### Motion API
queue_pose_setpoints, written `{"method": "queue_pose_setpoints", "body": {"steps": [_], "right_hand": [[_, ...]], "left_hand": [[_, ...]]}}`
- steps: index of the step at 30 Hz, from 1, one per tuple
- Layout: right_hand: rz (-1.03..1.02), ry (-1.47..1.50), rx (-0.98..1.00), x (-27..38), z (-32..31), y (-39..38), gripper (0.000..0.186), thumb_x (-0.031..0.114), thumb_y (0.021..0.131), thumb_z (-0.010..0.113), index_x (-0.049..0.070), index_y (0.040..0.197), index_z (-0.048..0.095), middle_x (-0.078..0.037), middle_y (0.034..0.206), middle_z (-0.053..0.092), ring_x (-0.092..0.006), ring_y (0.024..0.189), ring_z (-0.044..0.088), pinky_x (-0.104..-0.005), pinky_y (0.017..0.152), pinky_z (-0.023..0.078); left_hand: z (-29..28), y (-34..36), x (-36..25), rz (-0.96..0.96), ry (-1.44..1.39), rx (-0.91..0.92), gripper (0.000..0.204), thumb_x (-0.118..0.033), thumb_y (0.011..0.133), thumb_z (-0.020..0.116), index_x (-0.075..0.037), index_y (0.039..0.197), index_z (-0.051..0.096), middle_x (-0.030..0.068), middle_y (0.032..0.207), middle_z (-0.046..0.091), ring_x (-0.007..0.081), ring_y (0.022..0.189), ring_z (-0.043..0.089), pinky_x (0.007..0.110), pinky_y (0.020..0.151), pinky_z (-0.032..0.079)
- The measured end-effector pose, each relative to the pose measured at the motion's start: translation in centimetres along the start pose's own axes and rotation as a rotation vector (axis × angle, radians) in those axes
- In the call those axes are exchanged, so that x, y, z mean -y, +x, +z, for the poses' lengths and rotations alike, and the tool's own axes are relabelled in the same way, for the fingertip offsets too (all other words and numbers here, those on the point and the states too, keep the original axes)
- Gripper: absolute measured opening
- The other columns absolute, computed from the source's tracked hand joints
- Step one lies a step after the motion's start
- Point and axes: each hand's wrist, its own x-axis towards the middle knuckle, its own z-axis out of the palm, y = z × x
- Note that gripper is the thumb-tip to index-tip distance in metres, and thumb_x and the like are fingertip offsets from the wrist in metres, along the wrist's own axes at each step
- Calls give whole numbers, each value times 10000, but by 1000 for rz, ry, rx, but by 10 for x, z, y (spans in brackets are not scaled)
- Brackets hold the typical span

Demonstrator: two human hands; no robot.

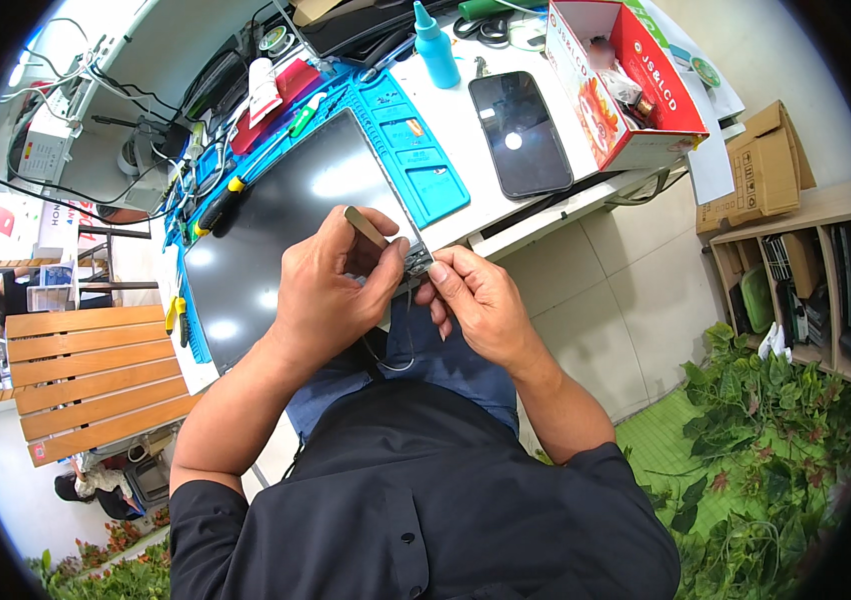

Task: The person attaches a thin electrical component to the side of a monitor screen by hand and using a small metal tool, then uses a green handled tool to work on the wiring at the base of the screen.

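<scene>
In the head view, the left hand (pixel 331 275) grips a flat metal tool (pixel 367 227), thumb and fingers closed around it at the near right corner of a dark LCD panel (pixel 286 215). The panel lies on a blue repair mat (pixel 424 155). The right hand (pixel 486 305) pinches thumb and forefinger narrowly at that corner; what they grip is too small to tell. A thin wire (pixel 412 342) loops below both hands.
</scene>
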Motion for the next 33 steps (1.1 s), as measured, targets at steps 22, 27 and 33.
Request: {"method": "queue_pose_setpoints", "body": {"steps": [22,27,33], "right_hand": [[13,-13,-9,2,1,0,258,206,1179,577,-6,1178,723,-45,886,755,-63,670,645,-250,576,551],[17,-21,-13,6,1,0,256,206,1179,576,-3,1171,723,-43,885,754,-64,669,645,-250,569,548],[2,-27,-15,4,2,-1,267,216,1183,575,-3,1187,727,-42,880,749,-62,669,645,-249,571,551]], "left_hand": [[1,10,-10,-83,13,38,177,-14,970,792,1,1072,648,82,763,761,133,674,781,274,619,604],[4,7,-9,-57,32,5,183,-21,974,803,3,1067,647,82,763,762,125,677,780,275,615,604],[6,1,-1,-1,8,-39,190,-20,962,826,-6,1046,657,74,764,758,135,673,784,277,617,612]]}}
